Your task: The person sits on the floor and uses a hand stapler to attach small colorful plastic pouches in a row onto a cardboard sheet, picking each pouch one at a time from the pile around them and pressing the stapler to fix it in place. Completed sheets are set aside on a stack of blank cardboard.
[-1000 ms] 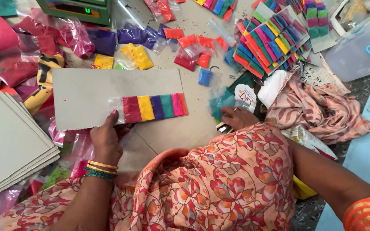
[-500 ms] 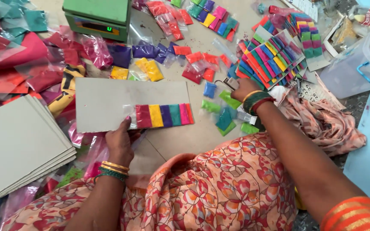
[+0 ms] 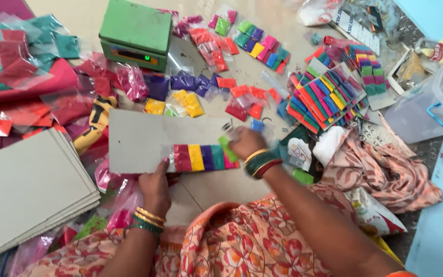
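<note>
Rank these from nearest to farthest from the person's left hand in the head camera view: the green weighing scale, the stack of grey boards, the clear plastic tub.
From the left hand, which holds the grey card:
1. Stack of grey boards, just to its left on the floor.
2. Green weighing scale, farther up, at the top of the view.
3. Clear plastic tub, far off at the right edge.

The grey card (image 3: pixel 144 138) is seen as matt, stiff paperboard — like the stacked boards (image 3: pixel 24 190). The small colour packets (image 3: pixel 201 157) are wrapped in glossy clear plastic. The green scale (image 3: pixel 135 33) looks smooth, hard plastic; the tub (image 3: pixel 431 102) — translucent plastic. Printed cloth (image 3: pixel 385 172) lies soft and matt.
</note>
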